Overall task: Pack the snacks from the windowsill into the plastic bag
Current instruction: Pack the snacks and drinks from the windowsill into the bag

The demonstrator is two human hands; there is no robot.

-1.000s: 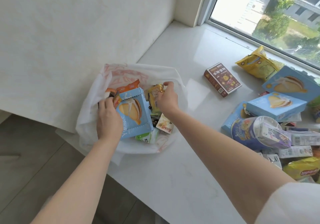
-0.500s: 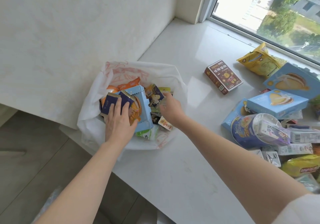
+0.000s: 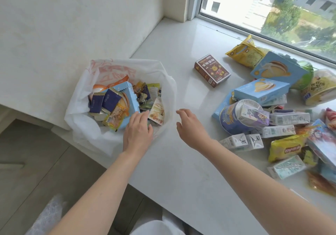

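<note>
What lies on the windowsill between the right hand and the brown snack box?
Nothing: in the head view, the windowsill between the right hand and the brown snack box is bare white surface.

Quick count: one white plastic bag (image 3: 87,125) under the left hand (image 3: 137,133), and inside it one light blue box (image 3: 131,96), two dark navy packets (image 3: 103,102) and a jumble of small sachets too tangled to count. Off to the right of the right hand (image 3: 192,129) I get one brown box (image 3: 211,70) lying alone, two more light blue boxes (image 3: 261,90), three yellow bags (image 3: 245,53), one round blue tub (image 3: 234,118) and one round yellow bowl (image 3: 321,89). Small white cartons (image 3: 241,142) look like at least five, the far edge is too cluttered to be sure.
</note>
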